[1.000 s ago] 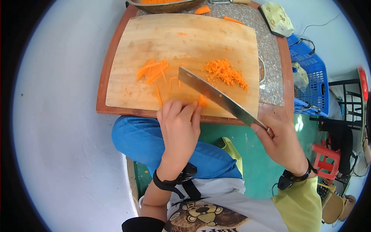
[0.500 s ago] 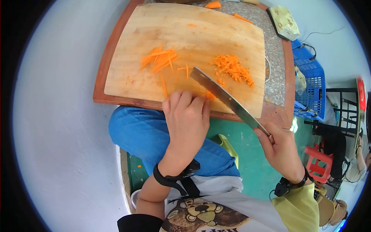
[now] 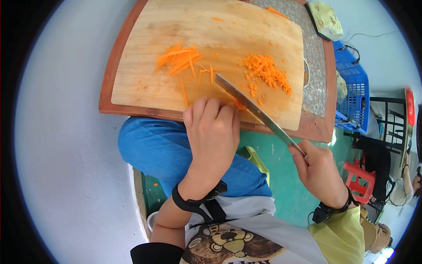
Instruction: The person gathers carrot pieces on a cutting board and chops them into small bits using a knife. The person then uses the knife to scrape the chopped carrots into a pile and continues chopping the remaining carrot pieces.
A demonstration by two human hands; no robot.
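Note:
My right hand [image 3: 319,174] is wrapped around the handle of a kitchen knife [image 3: 259,115], its blade slanting up and left over the cutting board [image 3: 149,26]. My left hand [image 3: 212,132] presses curled fingertips down at the board's near edge, just left of the blade. Orange carrot pieces [image 3: 238,104] show between those fingers and the blade; the rest are hidden under the hand. One long carrot strip [image 3: 183,91] lies by the fingertips. Farther up the board are a pile of carrot strips [image 3: 179,59] and, to the right, a heap of finely chopped carrot [image 3: 267,71].
The board rests on a brown-edged table [image 3: 317,70] with a speckled top. A tissue pack [image 3: 326,21] sits at its far right corner. Beyond stand a blue basket [image 3: 355,90] and a red stool [image 3: 359,180]. A white wall [image 3: 74,132] runs along the left; another person [image 3: 402,189] is at far right.
The view has shifted slightly, so the board appears a little higher. Both hands keep their places, and the knife still sits beside the left fingers with its blade angled a little differently.

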